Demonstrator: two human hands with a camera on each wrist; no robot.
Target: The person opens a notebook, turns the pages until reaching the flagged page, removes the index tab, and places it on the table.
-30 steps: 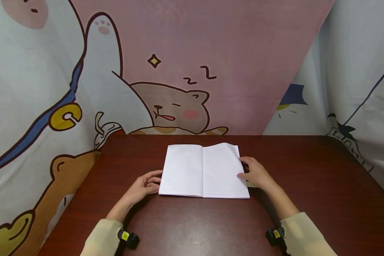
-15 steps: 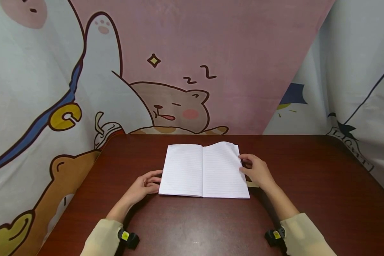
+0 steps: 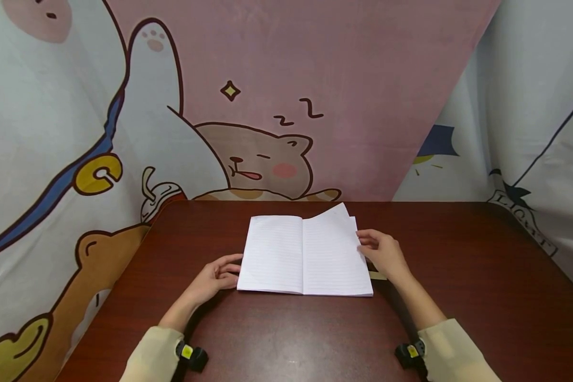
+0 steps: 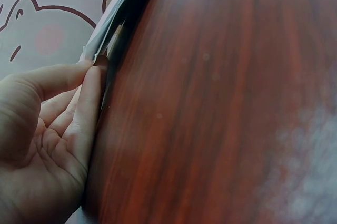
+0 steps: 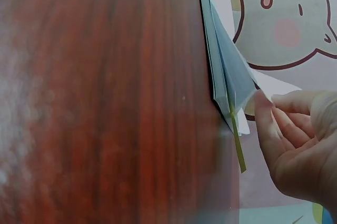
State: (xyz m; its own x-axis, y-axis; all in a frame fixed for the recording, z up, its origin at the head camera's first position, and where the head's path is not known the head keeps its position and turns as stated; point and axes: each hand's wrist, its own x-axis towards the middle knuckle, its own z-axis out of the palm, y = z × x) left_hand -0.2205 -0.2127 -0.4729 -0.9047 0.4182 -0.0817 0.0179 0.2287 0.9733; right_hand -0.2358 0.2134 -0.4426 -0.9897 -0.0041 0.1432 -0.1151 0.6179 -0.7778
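Observation:
An open notebook (image 3: 274,254) with white ruled pages lies on the table. My left hand (image 3: 209,281) holds its left edge; the left wrist view has the thumb (image 4: 63,79) on top and a finger under the edge. On the other side, my right hand (image 3: 387,257) pinches the outer edge of a right-hand page (image 3: 329,239). That page is raised, its far corner sticking up past the pages below. In the right wrist view the lifted page (image 5: 236,74) stands away from the stack, between thumb and fingers. A yellowish ribbon (image 5: 239,155) pokes out at the notebook's right side.
The dark reddish-brown wooden table (image 3: 296,339) extends around the notebook on all sides. Behind it hangs a pink and white cloth (image 3: 363,106) with cartoon animals. A small black device (image 3: 196,358) is strapped at each wrist, beside the pale sleeves.
The right hand has shifted slightly up along the notebook's right edge, and the page's far corner has risen from a low curl to a point. The left hand has stayed in place.

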